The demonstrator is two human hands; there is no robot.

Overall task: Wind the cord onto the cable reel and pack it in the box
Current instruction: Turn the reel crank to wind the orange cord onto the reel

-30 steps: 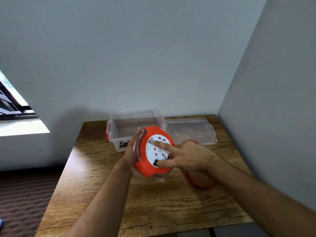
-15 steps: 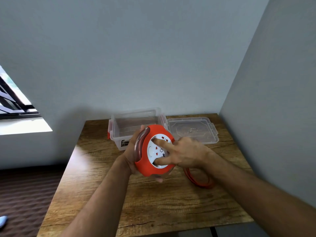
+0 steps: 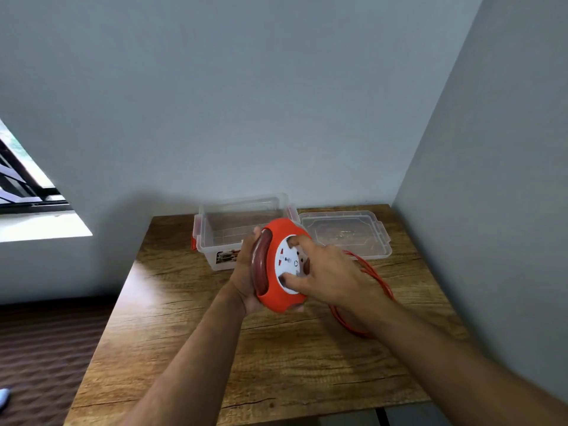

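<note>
Your left hand (image 3: 246,272) clasps cable reel (image 3: 276,269) from behind, right hand (image 3: 332,278) fingertips pressed on its white face, loose cord (image 3: 378,281) on table (image 3: 276,364) beyond right wrist, open box (image 3: 209,241) behind reel.

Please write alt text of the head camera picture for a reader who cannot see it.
Over a wooden table, the left hand holds an orange cable reel while the right hand presses fingers on its white face. Loose orange cord lies on the table at right; behind stand an open clear box and its lid.

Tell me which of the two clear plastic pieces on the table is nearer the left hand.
The deep storage box, just behind the left hand; the flat lid lies farther right.
</note>
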